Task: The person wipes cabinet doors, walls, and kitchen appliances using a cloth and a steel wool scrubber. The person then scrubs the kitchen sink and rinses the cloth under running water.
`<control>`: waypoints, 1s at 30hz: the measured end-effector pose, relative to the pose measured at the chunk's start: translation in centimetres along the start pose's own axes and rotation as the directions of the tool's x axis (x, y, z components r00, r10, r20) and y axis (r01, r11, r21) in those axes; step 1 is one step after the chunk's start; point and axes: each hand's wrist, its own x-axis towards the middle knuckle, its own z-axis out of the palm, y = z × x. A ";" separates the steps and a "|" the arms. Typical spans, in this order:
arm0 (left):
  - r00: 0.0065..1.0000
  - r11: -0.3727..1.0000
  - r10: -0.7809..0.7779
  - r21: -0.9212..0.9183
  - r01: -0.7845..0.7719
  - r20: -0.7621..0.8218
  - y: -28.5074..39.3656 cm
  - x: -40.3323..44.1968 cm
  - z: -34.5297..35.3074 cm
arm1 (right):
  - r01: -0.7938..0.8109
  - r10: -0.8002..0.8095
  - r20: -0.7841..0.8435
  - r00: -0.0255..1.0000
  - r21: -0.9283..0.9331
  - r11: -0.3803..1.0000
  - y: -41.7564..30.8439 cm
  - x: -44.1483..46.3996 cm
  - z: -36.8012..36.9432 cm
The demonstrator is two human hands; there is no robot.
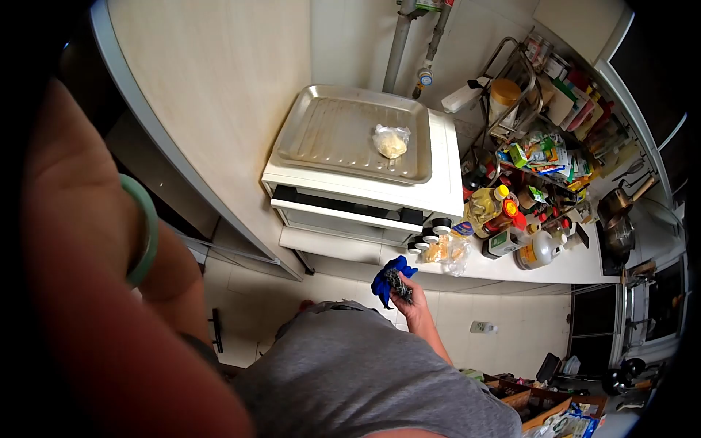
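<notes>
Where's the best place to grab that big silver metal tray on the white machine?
Probably the raised rim of the shallow silver metal tray, near both front corners, coming from the front: the white wall is behind it and a pale panel crowds its left. Keep it level, since a small clear plastic bag sits on it.

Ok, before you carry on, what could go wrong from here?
1. The metal tray rests on top of the white oven; a bump might shift it and the plastic bag on it.
2. Bottles crowd beside the oven, so a careless sweep of the right hand, holding a blue cloth and dark scrubber, could topple one.
3. The left arm blocks much of the view, so something there could be missed.
</notes>
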 end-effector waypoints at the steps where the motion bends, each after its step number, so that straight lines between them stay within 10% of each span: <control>1: 1.000 1.000 -0.023 0.003 0.023 -0.008 -0.5 0.0 -0.2 | -0.003 0.003 0.005 1.000 0.001 1.000 0.1 0.1 0.0; 5: 0.944 0.943 -0.307 0.092 0.319 -0.123 -3.6 -3.2 0.0 | 0.014 -0.015 0.029 0.999 0.020 1.000 0.0 0.2 -0.8; 8: 0.484 0.361 -0.826 0.387 0.849 -0.290 -6.3 -10.1 2.7 | 0.023 -0.025 0.027 0.999 0.066 0.998 0.0 0.0 -1.4; 11: 0.264 -0.023 -0.914 0.687 0.726 -0.309 -10.5 -22.3 1.8 | 0.034 -0.034 0.004 0.999 0.035 0.999 -0.1 -0.5 -2.0; 16: 0.051 -0.152 -0.968 0.735 0.660 -0.246 -11.5 -29.3 2.4 | 0.089 -0.090 0.033 0.995 0.019 0.996 -0.4 -1.1 -2.6; 20: 0.154 -0.108 -0.944 0.716 0.690 -0.291 -12.2 -30.8 2.9 | 0.098 -0.100 0.040 0.994 0.046 0.994 -0.3 -1.5 -2.4; 30: -0.026 -0.282 -0.939 0.728 0.625 -0.342 -13.2 -31.2 3.0 | 0.105 -0.106 -0.012 0.994 -0.021 0.994 0.2 -2.2 -1.8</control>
